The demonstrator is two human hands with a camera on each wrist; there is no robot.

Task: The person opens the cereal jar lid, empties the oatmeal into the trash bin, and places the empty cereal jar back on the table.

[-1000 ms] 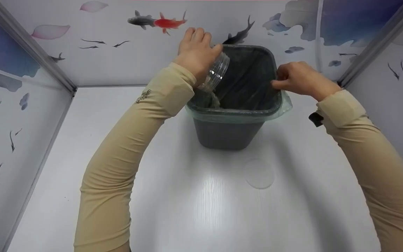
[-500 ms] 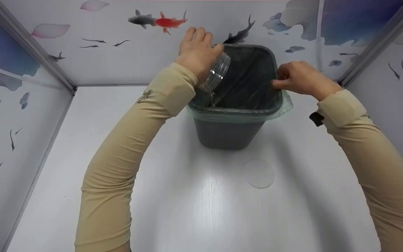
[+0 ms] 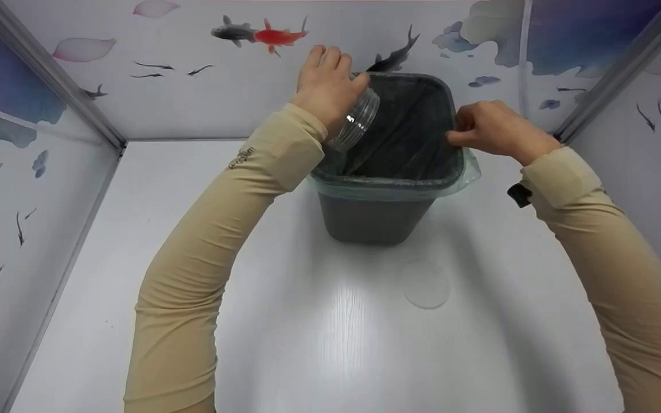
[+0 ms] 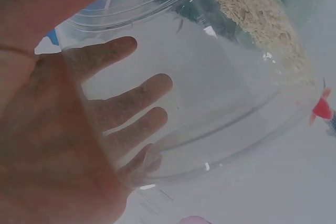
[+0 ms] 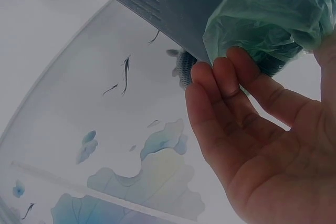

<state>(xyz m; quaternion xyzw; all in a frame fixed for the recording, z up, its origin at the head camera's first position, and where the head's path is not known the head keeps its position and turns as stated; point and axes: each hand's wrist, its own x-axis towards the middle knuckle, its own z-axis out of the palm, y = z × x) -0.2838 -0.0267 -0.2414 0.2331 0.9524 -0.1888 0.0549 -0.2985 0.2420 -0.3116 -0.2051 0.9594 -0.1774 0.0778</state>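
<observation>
Left hand point(image 3: 329, 92) grips clear jar point(image 3: 359, 119) tipped over grey bin point(image 3: 376, 222); right hand point(image 3: 496, 131) pinches bin's rim point(image 3: 391, 183). Bin stands on white tabletop point(image 3: 284, 344), clear disc point(image 3: 426, 284) before it, fish-painted wall point(image 3: 193, 109) behind.

Downward head view over bin point(image 3: 373, 222); close wrist views

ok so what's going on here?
A person's left hand holds a clear jar tilted, its mouth over a grey bin. The right hand grips the bin's rim, where a green liner folds over it. Pale, grain-like bits lie along one wall of the jar, so it isn't empty yet. A clear round disc, possibly the lid, lies on the table in front of the bin.
</observation>
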